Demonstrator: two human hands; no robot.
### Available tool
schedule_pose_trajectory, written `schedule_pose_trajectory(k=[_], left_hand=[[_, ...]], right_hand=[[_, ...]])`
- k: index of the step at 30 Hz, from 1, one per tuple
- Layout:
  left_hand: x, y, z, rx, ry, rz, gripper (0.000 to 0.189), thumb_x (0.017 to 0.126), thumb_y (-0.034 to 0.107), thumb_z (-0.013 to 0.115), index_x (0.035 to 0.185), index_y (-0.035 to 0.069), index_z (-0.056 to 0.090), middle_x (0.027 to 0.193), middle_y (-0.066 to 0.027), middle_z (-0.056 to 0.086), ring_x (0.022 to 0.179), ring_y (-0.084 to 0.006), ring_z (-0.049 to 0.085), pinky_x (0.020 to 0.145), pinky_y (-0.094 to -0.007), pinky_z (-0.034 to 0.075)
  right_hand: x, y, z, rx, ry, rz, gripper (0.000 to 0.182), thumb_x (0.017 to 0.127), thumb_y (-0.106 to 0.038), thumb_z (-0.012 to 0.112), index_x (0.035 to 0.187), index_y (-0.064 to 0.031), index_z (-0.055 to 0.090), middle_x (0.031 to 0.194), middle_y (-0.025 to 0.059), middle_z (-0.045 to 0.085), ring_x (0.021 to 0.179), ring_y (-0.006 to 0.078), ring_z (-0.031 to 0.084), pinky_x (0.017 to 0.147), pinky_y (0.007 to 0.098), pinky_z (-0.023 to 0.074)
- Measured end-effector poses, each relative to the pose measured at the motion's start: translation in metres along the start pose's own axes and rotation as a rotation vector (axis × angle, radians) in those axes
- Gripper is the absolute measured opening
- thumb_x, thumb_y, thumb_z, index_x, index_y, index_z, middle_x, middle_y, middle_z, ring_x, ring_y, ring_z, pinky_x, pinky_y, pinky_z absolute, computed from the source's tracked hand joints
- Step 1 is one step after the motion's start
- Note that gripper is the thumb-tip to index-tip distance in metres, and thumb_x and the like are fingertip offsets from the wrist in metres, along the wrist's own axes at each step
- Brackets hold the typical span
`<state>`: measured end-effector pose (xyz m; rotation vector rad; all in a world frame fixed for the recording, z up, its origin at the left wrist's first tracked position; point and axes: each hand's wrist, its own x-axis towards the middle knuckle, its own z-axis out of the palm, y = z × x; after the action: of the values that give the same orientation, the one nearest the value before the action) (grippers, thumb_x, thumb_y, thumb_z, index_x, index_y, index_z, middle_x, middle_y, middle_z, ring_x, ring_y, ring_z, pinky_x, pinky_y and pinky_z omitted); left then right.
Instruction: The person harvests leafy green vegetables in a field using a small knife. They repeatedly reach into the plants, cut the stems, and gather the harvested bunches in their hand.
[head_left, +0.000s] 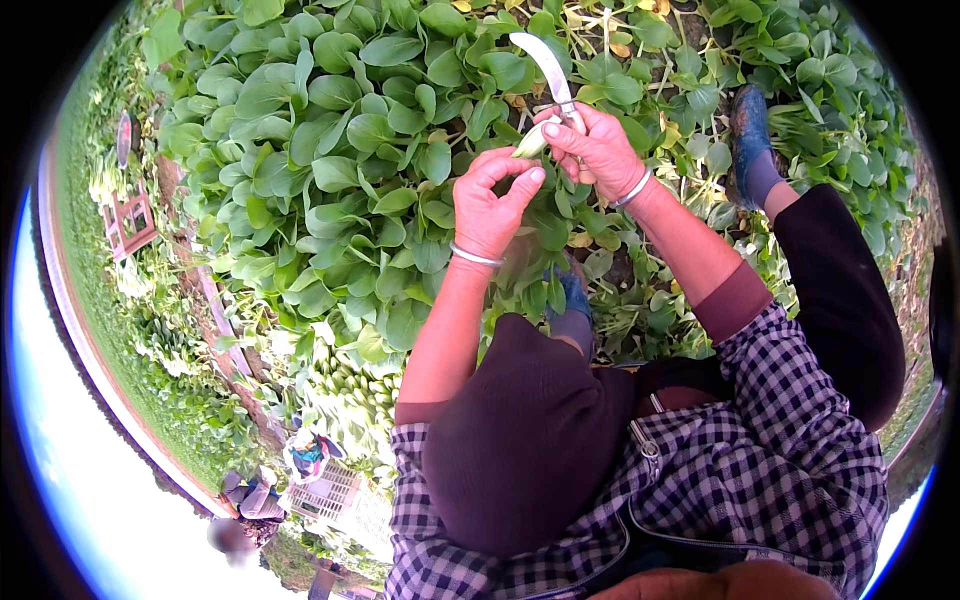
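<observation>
A small pale green leafy heart or stalk (534, 140) is held between my two hands above a dense bed of leafy greens. My right hand (596, 150) grips the handle of a curved knife (551, 66), its blade pointing up and away, and its thumb presses on the upper end of the stalk. My left hand (496, 199) is at the stalk's lower end, thumb and forefinger bent; whether they pinch it cannot be told. Broad-leaved green plants (330, 172) grow just left of and beneath the hands.
Cut greens (356, 382) lie piled at the lower left. Beyond them are a plastic crate (322, 491), a colourful bag (306, 456) and another person (251, 510). A reddish crate (131, 221) stands farther left. My blue shoes (750, 142) are among the plants.
</observation>
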<state>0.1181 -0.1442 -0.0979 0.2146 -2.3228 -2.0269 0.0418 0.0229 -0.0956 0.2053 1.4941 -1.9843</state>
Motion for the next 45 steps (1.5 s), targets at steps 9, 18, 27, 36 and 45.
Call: schedule_pose_trajectory(k=[9, 18, 27, 36, 45], left_hand=[[0.054, 0.092, 0.021, 0.686, -0.205, 0.205, 0.092, 0.058, 0.025, 0.087, 0.137, 0.007, 0.043, 0.137, -0.0212, 0.048, 0.128, -0.0326, 0.042, 0.106, -0.0454, 0.028], [0.147, 0.042, 0.033, 1.057, -0.340, 0.298, 0.013, 0.070, 0.015, 0.067, 0.081, 0.010, 0.071, 0.117, -0.0092, 0.063, 0.104, -0.0272, 0.060, 0.083, -0.0408, 0.048], [0.129, -0.022, -0.028, 1.364, -0.198, 0.258, 0.021, 0.062, 0.011, 0.069, 0.083, 0.011, 0.069, 0.145, -0.0091, 0.043, 0.130, -0.0265, 0.041, 0.088, -0.0446, 0.040], [0.125, -0.035, -0.040, 1.331, -0.211, 0.192, 0.033, 0.068, 0.017, 0.073, 0.101, 0.018, 0.070, 0.149, -0.0059, 0.038, 0.129, -0.0270, 0.043, 0.092, -0.0501, 0.041], [0.127, -0.045, -0.048, 1.036, -0.158, 0.133, 0.038, 0.072, 0.017, 0.076, 0.108, 0.015, 0.068, 0.143, -0.0051, 0.047, 0.121, -0.0288, 0.051, 0.100, -0.0423, 0.041]], right_hand=[[-0.007, -0.055, -0.007, 0.079, 0.075, -0.119, 0.022, 0.082, -0.019, 0.075, 0.093, -0.0047, 0.063, 0.065, -0.0015, 0.057, 0.048, 0.0042, 0.049, 0.041, 0.0186, 0.0379], [0.017, -0.055, -0.032, -0.090, 0.230, -0.180, 0.023, 0.087, -0.023, 0.071, 0.098, -0.0048, 0.062, 0.066, -0.0016, 0.059, 0.048, 0.0022, 0.048, 0.041, 0.0175, 0.0370], [0.097, -0.089, 0.035, 0.209, 0.006, -0.105, 0.022, 0.093, -0.024, 0.064, 0.102, -0.0035, 0.062, 0.086, 0.0054, 0.065, 0.074, 0.0113, 0.064, 0.060, 0.0233, 0.0522], [0.165, -0.024, -0.005, -0.498, 0.088, 0.226, 0.033, 0.086, -0.033, 0.068, 0.090, -0.0005, 0.061, 0.074, 0.0091, 0.065, 0.052, 0.0138, 0.060, 0.043, 0.0272, 0.0471], [0.126, 0.017, -0.063, -1.025, 0.098, -0.057, 0.040, 0.086, -0.039, 0.066, 0.089, 0.0008, 0.062, 0.080, 0.0175, 0.066, 0.072, 0.0310, 0.064, 0.072, 0.0407, 0.0512]])
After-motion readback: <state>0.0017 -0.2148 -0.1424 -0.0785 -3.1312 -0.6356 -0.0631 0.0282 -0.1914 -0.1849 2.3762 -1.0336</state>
